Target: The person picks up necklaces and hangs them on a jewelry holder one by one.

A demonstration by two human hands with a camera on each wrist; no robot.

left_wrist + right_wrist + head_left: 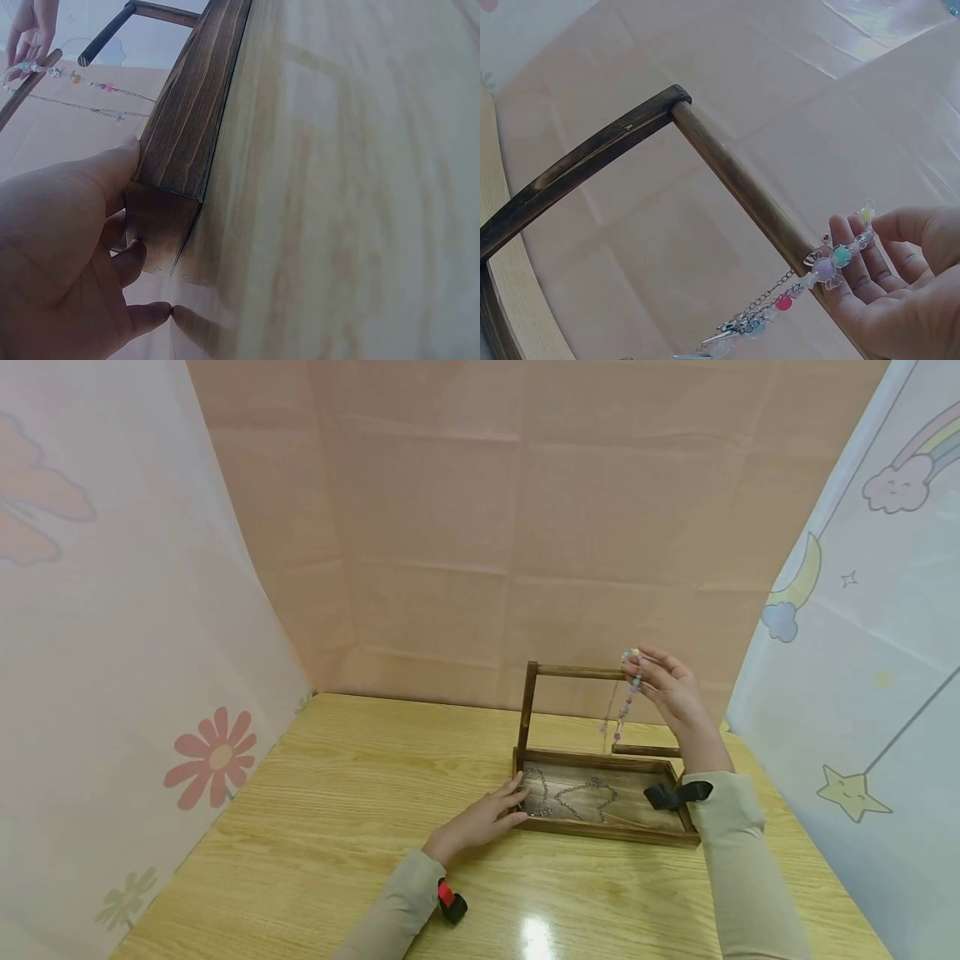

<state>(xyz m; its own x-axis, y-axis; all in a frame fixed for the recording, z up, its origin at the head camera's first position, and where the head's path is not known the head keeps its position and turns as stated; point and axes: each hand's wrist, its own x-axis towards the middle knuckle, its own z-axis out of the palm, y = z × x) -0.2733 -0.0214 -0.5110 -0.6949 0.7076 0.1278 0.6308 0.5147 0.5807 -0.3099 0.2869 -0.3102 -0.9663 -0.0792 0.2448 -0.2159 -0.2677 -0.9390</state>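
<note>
Right now, your right hand pinches beaded chain between thumb and fingers at top bar of wooden stand, near bar's right end; strands dangle below bar; cannot tell whether chain loops fully over it; your left hand grips left front corner of stand's tray, thumb against front wall, fingers at left end; silvery chain lies in tray's left part, second silvery chain near middle; stand sits on wooden table.
</note>
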